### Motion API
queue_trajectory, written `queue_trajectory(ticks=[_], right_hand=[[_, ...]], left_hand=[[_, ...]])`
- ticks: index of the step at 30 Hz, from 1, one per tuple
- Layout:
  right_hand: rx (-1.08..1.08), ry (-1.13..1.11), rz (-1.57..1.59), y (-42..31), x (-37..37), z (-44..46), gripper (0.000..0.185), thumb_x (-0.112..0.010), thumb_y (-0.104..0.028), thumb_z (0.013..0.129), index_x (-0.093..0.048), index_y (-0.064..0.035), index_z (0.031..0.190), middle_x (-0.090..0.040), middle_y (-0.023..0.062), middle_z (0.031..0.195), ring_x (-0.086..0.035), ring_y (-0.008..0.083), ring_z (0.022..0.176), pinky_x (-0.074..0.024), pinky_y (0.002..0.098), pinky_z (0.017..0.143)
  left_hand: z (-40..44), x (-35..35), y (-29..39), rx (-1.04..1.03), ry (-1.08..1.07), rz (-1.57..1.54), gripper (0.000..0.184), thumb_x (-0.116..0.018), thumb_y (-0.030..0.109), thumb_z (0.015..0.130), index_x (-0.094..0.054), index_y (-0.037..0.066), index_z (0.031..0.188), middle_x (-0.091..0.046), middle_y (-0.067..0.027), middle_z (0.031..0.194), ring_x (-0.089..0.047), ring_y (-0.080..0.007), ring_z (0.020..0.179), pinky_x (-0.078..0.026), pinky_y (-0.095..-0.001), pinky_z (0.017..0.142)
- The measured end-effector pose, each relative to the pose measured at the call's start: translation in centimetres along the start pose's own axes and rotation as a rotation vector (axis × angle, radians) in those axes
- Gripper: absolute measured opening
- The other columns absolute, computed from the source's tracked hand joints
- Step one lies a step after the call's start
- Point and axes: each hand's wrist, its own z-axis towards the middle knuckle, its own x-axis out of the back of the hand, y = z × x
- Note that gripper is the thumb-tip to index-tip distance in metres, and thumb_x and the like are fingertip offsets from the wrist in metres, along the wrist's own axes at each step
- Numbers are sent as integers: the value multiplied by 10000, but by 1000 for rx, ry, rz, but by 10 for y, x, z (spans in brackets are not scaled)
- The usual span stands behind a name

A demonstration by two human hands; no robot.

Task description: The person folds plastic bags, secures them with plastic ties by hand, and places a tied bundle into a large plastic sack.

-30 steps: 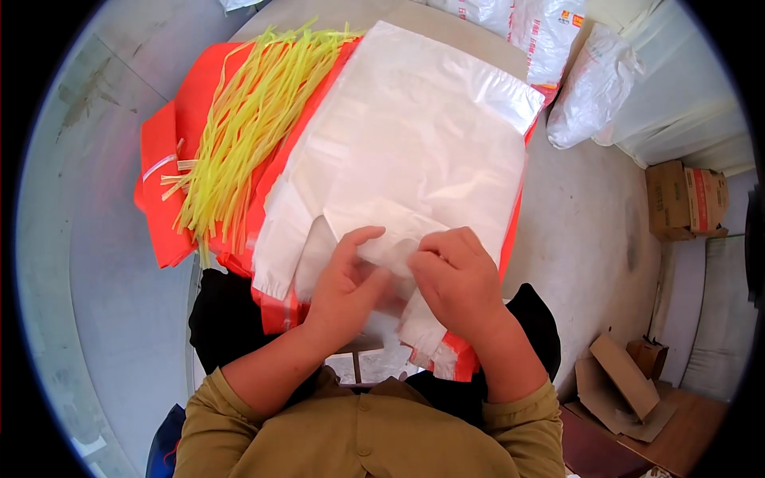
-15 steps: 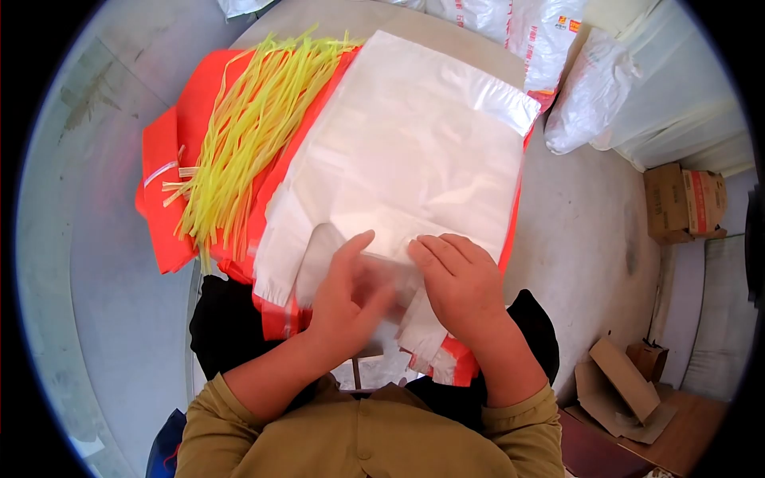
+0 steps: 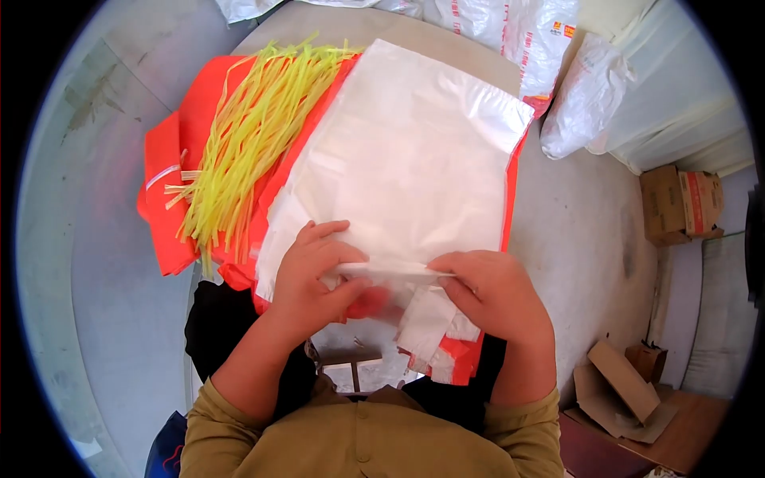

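A stack of whitish, see-through plastic bags [image 3: 414, 151] lies over red sheet material [image 3: 199, 103] in front of me. My left hand [image 3: 311, 279] has its thumb and index finger closed on the folded near edge of the top bag, its other fingers resting on the stack. At the other end of this fold, my right hand [image 3: 494, 291] pinches the edge between thumb and fingers. The fold runs almost straight between my hands. Below the right hand hang cut-looking bag ends [image 3: 430, 327], white with red beneath. My fingertips partly hide the gripped edge.
A bundle of yellow plastic strips [image 3: 255, 135] lies on the red material at the left. White printed sacks [image 3: 542, 48] and a stuffed clear bag [image 3: 586, 99] stand at the back right. Cardboard boxes [image 3: 665, 207] and an opened carton [image 3: 621, 390] are farther right.
My left hand has moved left and turned, and now grips the bag edge. The right hand has shifted right and down. The near edge is now drawn into a straight fold between them.
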Motion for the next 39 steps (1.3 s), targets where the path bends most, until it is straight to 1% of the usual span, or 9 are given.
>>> queue_trajectory(ticks=[6, 9, 12, 15, 17, 23, 26, 29, 39], right_hand=[[-189, 70, 200, 10, 7, 23, 206, -715, -125, 920, -716, -41, 1108, -744, 176, 961, -726, 346, 889, -564, 401, 785], [-236, 107, 257, 20, 4, 35, 227, -730, -146, 921, -714, -29, 1115, -757, 178, 996, -740, 330, 910, -569, 381, 802], [-263, 139, 279, 35, -1, 44, 239, -737, -155, 921, -716, -27, 1122, -766, 178, 1010, -748, 326, 932, -574, 373, 819], [-280, 171, 286, 46, -6, 50, 251, -738, -159, 922, -716, -31, 1137, -771, 178, 1012, -750, 328, 944, -577, 378, 834], [-282, 193, 273, 52, -10, 52, 267, -737, -162, 924, -713, -36, 1158, -772, 177, 1009, -751, 326, 951, -576, 385, 845], [-274, 311, 78, 50, -12, 46, 435, -743, -154, 912, -655, -72, 1331, -707, 164, 1271, -703, 288, 1074, -552, 377, 943], [-433, 285, 175, 46, 4, 29, 531, -743, -119, 899, -612, -74, 1411, -673, 139, 1327, -671, 274, 1104, -546, 383, 966], [-417, 292, 186, 58, 5, 4, 578, -737, -78, 887, -591, -75, 1447, -688, 116, 1275, -650, 244, 1061, -544, 363, 927], [-417, 282, 222, 69, 0, -18, 362, -717, -36, 883, -669, -65, 1240, -634, 94, 1315, -608, 213, 916, -533, 328, 803]], left_hand=[[4, -7, 2, 127, 67, 5, 174, -780, 39, 829, -726, 11, 992, -718, -129, 961, -697, -328, 1002, -535, -402, 885], [9, -10, 0, 148, 92, 109, 121, -746, 53, 891, -721, -4, 994, -696, -133, 888, -693, -277, 853, -529, -369, 760], [16, -12, -2, 309, 101, 46, 144, -717, 64, 931, -706, -9, 1055, -664, -121, 820, -653, -222, 737, -500, -332, 688], [19, -18, -5, 291, 197, -47, 228, -705, 59, 940, -671, -4, 1156, -627, -103, 770, -597, -173, 657, -465, -305, 631], [22, -16, 1, 372, 162, -25, 307, -698, 54, 939, -636, 10, 1237, -608, -90, 743, -587, -167, 647, -460, -304, 626], [23, -16, 1, 416, 140, 43, 436, -681, 46, 941, -574, 60, 1364, -567, -71, 689, -564, -171, 625, -449, -330, 608], [23, -17, -1, 414, 150, 41, 447, -678, 52, 944, -569, 73, 1377, -563, -74, 684, -566, -183, 621, -452, -339, 609], [23, -17, -3, 400, 168, 40, 443, -678, 61, 947, -569, 74, 1376, -566, -77, 687, -569, -193, 617, -455, -340, 611], [24, -24, -7, 374, 222, 63, 445, -695, 84, 948, -565, 58, 1372, -563, -71, 693, -568, -194, 613, -454, -335, 606]])
